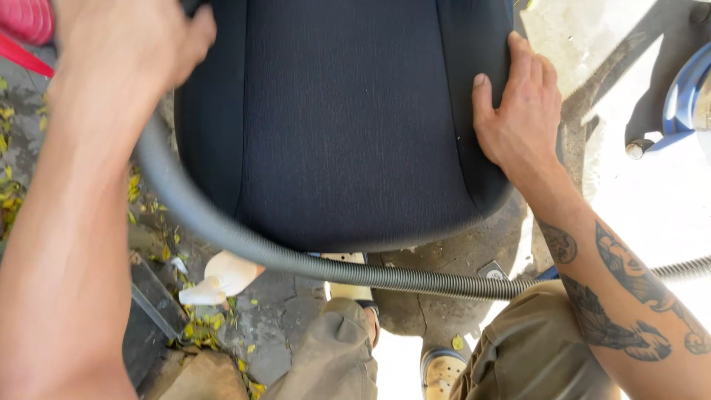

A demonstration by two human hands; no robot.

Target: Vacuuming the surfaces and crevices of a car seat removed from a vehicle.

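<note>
Hands (518, 111) flat on seat cushion (341, 126)

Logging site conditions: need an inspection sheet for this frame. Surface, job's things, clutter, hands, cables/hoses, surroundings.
Surface: cracked concrete ground, partly sunlit.
Job's things: dark fabric seat cushion; grey ribbed hose curving under it.
Clutter: yellow fallen leaves; white spray bottle lying on the ground.
Hands: left hand closed at the hose's upper end; right hand flat on the cushion's edge, fingers extended.
Cables: nothing seen besides the hose.
Surroundings: blue frame at right, red object top left.
</note>
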